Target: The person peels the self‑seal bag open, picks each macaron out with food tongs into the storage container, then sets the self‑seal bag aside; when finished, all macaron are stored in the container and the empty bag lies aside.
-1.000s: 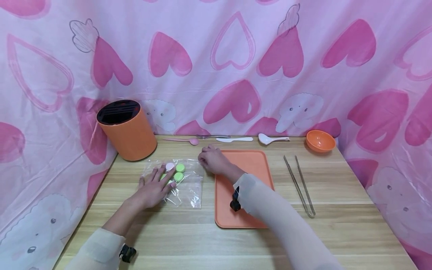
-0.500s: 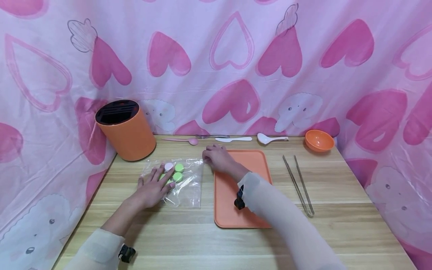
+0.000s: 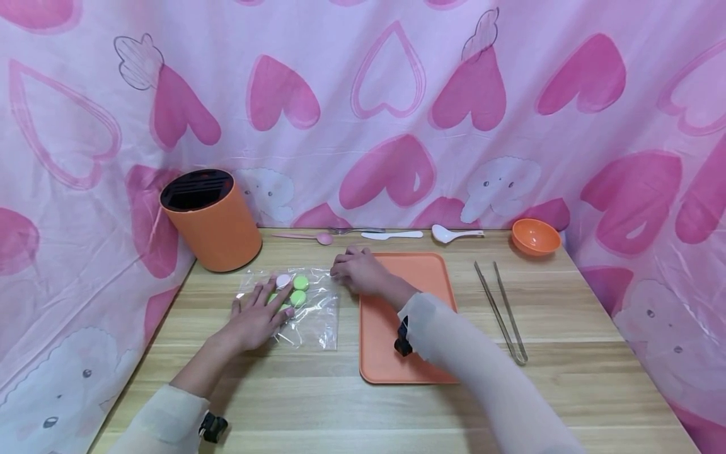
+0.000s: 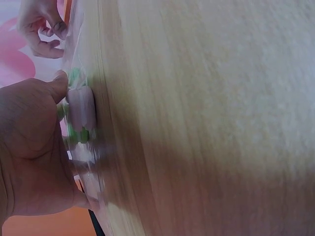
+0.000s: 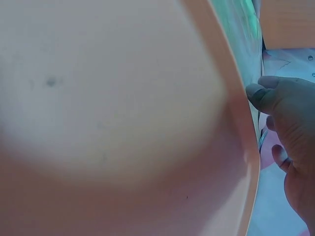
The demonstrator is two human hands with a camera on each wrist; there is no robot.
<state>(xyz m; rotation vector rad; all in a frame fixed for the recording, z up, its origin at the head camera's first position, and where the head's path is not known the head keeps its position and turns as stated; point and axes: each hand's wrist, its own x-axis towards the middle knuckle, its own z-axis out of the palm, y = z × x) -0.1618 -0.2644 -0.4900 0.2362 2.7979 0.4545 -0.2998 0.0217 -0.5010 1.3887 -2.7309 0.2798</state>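
A clear plastic bag (image 3: 319, 325) lies flat on the wooden table, with several green macarons (image 3: 298, 298) and a pale pink one (image 3: 283, 281) inside. My left hand (image 3: 253, 323) rests on the bag's left part with its fingers spread, covering some of the macarons. In the left wrist view, the pale pink macaron (image 4: 81, 108) shows beside that palm. At the bag's upper right corner, my right hand (image 3: 360, 272) pinches the edge between thumb and forefinger. The right wrist view shows this hand (image 5: 293, 128) beyond the tray's rim, its thumb and forefinger tips close together.
Under my right forearm lies an orange tray (image 3: 377, 359). Tongs (image 3: 520, 359) lie right of it. An orange knife block (image 3: 218, 227) stands back left. Along the back are a pink spoon (image 3: 324, 238), fork (image 3: 363, 230), white knife (image 3: 391, 235), white spoon (image 3: 444, 235) and orange bowl (image 3: 535, 238).
Along the bag's top edge, my right hand shifted slightly right, then back left to the corner. My left hand stays spread on the bag.
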